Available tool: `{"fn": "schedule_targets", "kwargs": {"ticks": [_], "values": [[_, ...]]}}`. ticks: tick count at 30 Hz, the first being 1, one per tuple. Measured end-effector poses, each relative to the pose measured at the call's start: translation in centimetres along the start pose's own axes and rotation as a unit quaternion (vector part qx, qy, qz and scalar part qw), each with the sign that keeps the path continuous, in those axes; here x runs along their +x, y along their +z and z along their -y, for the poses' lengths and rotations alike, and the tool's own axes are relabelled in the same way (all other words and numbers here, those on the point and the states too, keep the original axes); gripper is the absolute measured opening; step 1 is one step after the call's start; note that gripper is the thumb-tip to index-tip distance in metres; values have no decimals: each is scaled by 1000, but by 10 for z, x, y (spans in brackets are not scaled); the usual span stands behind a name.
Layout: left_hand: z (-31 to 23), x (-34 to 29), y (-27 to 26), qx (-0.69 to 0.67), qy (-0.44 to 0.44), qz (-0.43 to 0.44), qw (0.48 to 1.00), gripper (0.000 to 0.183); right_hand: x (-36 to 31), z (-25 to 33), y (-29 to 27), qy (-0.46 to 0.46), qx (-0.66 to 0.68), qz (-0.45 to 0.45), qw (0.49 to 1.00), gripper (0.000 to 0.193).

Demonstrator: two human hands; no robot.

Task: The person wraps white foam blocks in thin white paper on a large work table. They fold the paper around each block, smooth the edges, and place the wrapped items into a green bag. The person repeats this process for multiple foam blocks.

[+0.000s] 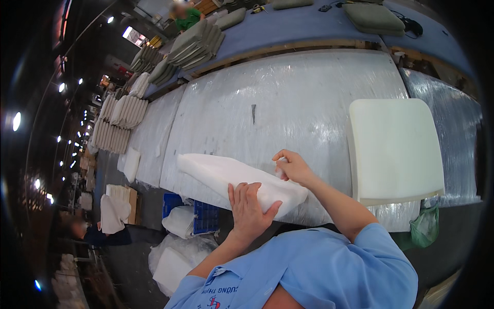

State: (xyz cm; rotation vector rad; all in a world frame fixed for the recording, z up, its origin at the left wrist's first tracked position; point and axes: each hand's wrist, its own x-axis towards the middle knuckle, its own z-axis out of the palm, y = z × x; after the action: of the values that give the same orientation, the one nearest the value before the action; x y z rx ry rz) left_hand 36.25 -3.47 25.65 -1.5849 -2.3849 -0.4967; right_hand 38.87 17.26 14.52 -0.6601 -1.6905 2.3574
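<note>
A white padded cushion (211, 170) lies slantwise near the front edge of the plastic-wrapped table, its soft wrap bulging at the right end. My left hand (249, 208) grips its near side, thumb apart from the fingers. On the cushion's far side, my right hand (293, 167) is closed with bent fingers around a bit of white padding (281, 169). The padding's lower part is hidden behind the cushion. To the right rests a cream foam seat pad (396, 149), apart from both hands.
Clear film covers the table (303, 87). Behind it stands a blue-topped table (288, 26) with stacked grey-green cushions (195, 45). White pads (121, 110) are piled at left. A blue crate (206, 216) and a green bag (426, 226) are below the front edge. Another person (123, 234) is at lower left.
</note>
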Motion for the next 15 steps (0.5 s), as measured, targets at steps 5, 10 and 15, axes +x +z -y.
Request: {"fn": "schedule_targets", "kwargs": {"ticks": [5, 10, 15], "values": [[-6, 3, -17, -24, -44, 64, 997, 93, -42, 52, -15, -97, -83, 157, 979, 23], [2, 8, -13, -11, -6, 66, 998, 108, -76, 62, 13, -247, -252, 229, 907, 27], [1, 16, -14, -13, 4, 90, 996, 114, -42, 36, 14, -115, -61, 289, 949, 28]]}}
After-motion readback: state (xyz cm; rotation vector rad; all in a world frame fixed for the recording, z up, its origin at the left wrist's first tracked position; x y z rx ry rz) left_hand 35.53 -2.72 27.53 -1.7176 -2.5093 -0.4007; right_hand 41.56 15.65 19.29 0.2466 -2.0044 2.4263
